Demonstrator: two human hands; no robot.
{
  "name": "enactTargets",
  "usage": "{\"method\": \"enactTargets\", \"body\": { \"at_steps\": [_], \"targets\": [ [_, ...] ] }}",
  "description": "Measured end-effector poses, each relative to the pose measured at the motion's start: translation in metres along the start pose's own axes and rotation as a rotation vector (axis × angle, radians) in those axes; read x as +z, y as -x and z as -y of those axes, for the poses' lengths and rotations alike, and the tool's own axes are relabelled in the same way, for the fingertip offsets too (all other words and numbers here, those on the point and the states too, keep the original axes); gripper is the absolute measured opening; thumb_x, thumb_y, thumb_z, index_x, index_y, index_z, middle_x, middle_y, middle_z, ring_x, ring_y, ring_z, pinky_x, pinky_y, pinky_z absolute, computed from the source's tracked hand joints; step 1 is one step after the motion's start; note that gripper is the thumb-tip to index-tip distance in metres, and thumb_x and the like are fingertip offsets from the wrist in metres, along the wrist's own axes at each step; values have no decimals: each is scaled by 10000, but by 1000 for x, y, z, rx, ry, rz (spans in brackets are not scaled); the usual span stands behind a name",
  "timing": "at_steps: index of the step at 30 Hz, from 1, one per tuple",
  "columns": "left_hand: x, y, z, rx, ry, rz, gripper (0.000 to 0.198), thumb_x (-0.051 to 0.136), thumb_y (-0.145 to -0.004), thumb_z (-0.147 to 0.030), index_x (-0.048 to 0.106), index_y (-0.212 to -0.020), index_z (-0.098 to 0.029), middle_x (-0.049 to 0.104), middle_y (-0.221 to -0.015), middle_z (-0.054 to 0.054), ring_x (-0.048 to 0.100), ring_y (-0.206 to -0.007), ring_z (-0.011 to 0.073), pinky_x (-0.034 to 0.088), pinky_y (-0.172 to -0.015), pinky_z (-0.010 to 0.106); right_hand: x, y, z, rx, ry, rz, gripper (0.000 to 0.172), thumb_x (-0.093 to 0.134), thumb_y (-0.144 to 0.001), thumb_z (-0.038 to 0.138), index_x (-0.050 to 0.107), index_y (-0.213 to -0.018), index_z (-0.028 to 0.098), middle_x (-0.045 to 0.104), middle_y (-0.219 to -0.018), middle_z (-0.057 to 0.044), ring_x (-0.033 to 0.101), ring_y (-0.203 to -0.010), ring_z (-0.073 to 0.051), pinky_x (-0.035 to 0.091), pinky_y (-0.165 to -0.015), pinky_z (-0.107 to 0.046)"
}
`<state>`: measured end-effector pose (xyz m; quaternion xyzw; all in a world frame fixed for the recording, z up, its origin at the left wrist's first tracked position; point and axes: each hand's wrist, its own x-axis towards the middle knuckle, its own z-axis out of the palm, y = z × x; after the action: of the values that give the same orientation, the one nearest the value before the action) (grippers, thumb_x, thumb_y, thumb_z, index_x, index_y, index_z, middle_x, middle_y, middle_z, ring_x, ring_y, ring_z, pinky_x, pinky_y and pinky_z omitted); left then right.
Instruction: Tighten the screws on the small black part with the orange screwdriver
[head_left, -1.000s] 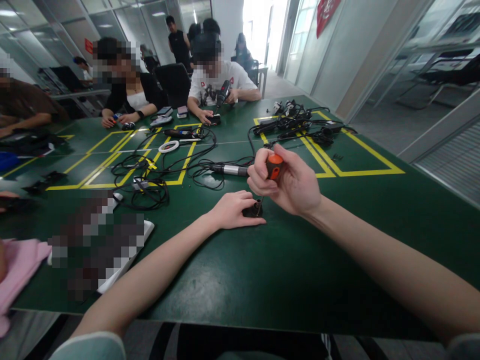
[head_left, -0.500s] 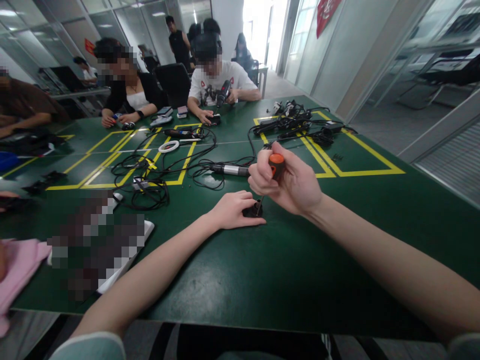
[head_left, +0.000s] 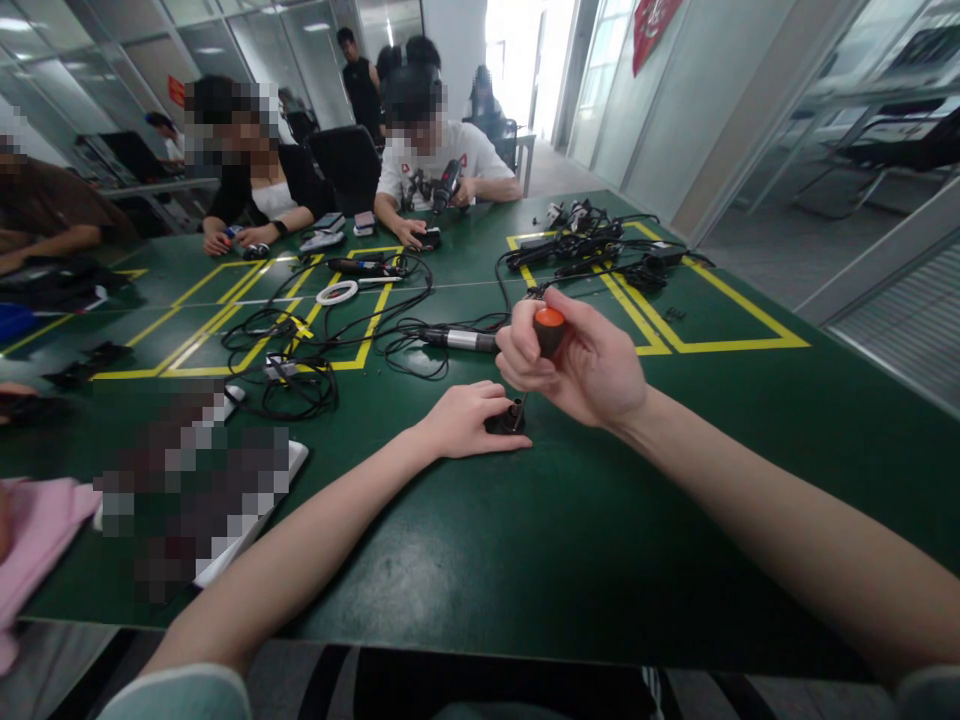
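Note:
My right hand (head_left: 574, 355) is closed around a screwdriver (head_left: 550, 330) with a dark handle and an orange end. Its thin shaft slants down to a small black part (head_left: 514, 416) on the green table (head_left: 450, 540). Around that part curl the thumb and fingers of my left hand (head_left: 472, 420), pinning it flat against the tabletop. A short upright tube shows on the part beside the shaft. Where exactly the tip meets the part is too small to tell.
Behind my hands lies a black and silver cylindrical tool (head_left: 461, 340) with its cable. Tangled black cables (head_left: 300, 385) are to the left, and more cabled tools (head_left: 570, 245) at the back right. Small screws (head_left: 675, 314) lie far right. Co-workers sit across the table.
The screwdriver handle has turned and tilted slightly in my right hand, with its shaft a touch further right. My left hand and the black part have stayed put.

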<state>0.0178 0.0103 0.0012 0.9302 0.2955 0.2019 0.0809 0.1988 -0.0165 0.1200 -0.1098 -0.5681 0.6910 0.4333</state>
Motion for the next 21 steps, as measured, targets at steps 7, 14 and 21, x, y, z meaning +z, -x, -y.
{"method": "enactTargets", "body": {
  "at_steps": [7,14,21],
  "targets": [
    [0,0,0,-1,-6,6,478,697,-969,-679,760,-943,-206,756,-984,84,744,-936,244,589,-836,339,0,3,-3,-44,-16,10,381,695,-961,544,488,-868,238,369,-551,107,228,-461,-76,221,-471,-206],
    [1,0,0,-2,-13,3,479,704,-963,-679,768,-943,-205,739,-931,74,741,-912,240,588,-813,329,0,0,0,-13,34,1,512,636,-1004,611,512,-715,206,392,-577,55,300,-487,-87,253,-467,-231],
    [0,0,0,-3,-6,0,474,706,-963,-677,761,-933,-207,752,-959,81,743,-932,247,594,-836,338,-1,3,-4,-42,1,24,463,616,-999,644,491,-820,237,323,-539,102,202,-462,-82,216,-476,-224]
  ]
}}
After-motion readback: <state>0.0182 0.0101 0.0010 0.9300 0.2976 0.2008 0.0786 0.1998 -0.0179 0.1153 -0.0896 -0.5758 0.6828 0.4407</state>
